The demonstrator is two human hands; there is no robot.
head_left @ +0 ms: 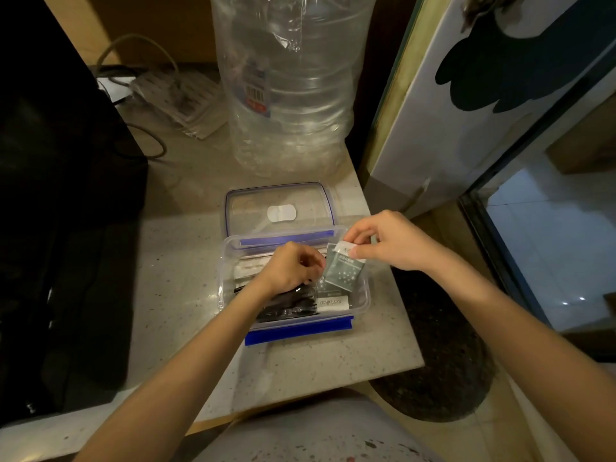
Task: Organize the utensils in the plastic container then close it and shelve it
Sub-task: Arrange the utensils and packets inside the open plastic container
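Observation:
A clear plastic container with blue latches sits open on the stone counter. Its clear lid lies flat just behind it. Inside are wrapped black utensils and a white-labelled packet. My right hand pinches the top of a small grey-green packet and holds it above the container's right side. My left hand reaches down into the container, fingers curled over the black utensils; whether it grips one is hidden.
A large clear water bottle stands behind the lid. A power strip with cables lies at the back left. A black bag fills the left side. The counter edge drops off to the right, above a dark round mat.

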